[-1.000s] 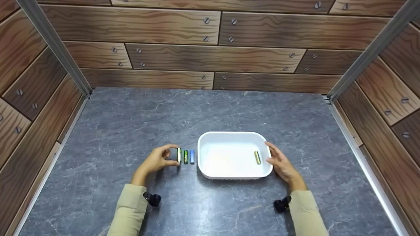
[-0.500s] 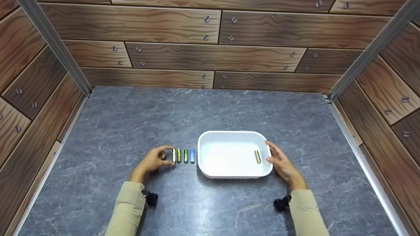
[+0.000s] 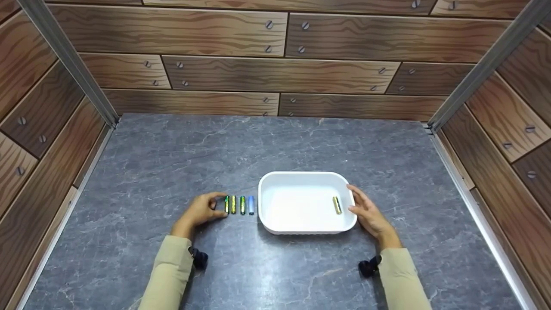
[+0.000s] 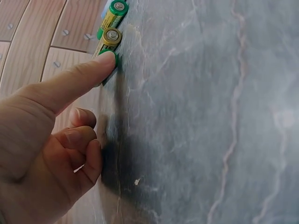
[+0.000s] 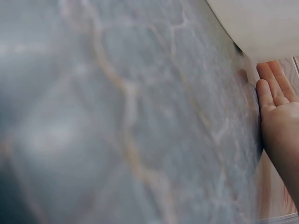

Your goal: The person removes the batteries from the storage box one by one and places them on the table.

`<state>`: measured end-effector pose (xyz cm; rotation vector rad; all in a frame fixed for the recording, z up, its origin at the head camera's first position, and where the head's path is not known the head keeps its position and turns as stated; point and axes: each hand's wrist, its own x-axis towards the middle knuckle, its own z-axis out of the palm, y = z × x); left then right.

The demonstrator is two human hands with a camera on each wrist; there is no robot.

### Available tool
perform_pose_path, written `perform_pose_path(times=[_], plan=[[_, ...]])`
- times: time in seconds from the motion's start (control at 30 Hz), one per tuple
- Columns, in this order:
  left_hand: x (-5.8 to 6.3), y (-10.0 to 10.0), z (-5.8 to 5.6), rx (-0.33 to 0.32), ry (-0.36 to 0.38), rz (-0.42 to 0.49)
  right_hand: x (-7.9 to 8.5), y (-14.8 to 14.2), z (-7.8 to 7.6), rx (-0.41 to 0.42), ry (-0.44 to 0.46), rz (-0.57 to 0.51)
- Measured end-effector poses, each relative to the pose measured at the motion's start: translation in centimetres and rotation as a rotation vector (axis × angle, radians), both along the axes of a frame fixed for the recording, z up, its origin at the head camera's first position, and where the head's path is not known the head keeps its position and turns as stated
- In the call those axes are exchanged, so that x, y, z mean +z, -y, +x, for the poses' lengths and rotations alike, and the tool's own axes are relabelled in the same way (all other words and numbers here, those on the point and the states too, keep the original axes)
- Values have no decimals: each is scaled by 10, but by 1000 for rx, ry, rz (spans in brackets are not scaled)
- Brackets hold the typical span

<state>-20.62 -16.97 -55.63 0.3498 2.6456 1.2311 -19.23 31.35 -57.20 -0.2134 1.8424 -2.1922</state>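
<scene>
Thumb and index finger of my left hand point(image 3: 201, 210) pinch a green and gold battery point(image 3: 227, 205) by its two ends, at the left end of a short row. Beside it lie a gold battery point(image 3: 233, 205), a green battery point(image 3: 242, 205) and a blue battery point(image 3: 251, 205). In the left wrist view the thumb covers part of the pinched green battery point(image 4: 117, 60), and the other fingers are curled. My right hand point(image 3: 373, 217) holds the right side of a white plastic basin point(image 3: 308, 229), thumb and a fingertip at its rim. Its other fingers stretch along the outside wall in the right wrist view.
Another gold battery point(image 3: 337, 205) lies inside the basin near its right wall. The grey marbled tabletop point(image 3: 275, 144) is enclosed by wood-patterned walls point(image 3: 224, 75) at the back and both sides, with metal posts point(image 3: 73, 64) in the corners.
My left hand has moved slightly left with its battery, uncovering the gold one beside it. The pinched battery has rolled, showing more green. The right hand and basin have stayed put.
</scene>
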Motion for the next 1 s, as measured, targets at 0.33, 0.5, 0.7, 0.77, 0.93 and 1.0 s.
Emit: perform_pose_path(times=[0.33, 0.5, 0.7, 0.77, 0.93, 1.0], plan=[[6, 0, 2, -10, 4, 5, 0, 1, -1, 3, 0, -10], [13, -3, 2, -4, 34, 5, 1, 2, 0, -16, 19, 5], [29, -12, 2, 16, 29, 11, -1, 1, -1, -10, 14, 11], [36, -17, 2, 15, 11, 28, -1, 0, -1, -8, 11, 8], [50, -32, 3, -22, -40, 54, -1, 0, -1, 0, 14, 10], [54, -39, 3, -37, -53, 56, 0, -1, -1, 12, 6, 13]])
